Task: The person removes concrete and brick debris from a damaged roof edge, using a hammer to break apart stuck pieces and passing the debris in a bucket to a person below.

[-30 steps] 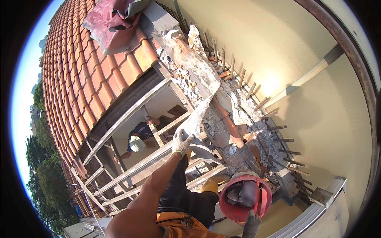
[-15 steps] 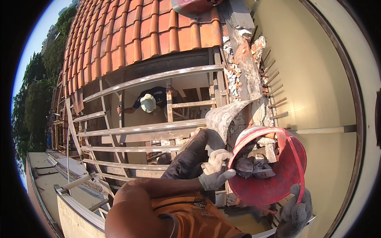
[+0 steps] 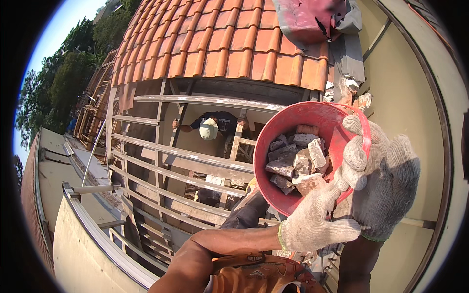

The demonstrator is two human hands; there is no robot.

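A red bucket is tilted towards me, with several chunks of broken masonry inside. My right hand, in a grey-white knitted glove, has its fingers curled round the red handle at the bucket's right side. Across the bucket's near rim lies my left hand, gloved as well. Its thumb sticks out sideways and its fingers stretch up towards the right hand, where the two gloves overlap.
Metal battens form an open roof frame at left. Below them a person in a pale cap holds the frame. Orange roof tiles slope away at the back, beside a crumpled red sheet. A beige wall rises at right.
The bucket has moved up and tipped, showing more rubble. My left hand has left its left rim and shifted right, beside my right hand. My right hand has risen with the handle.
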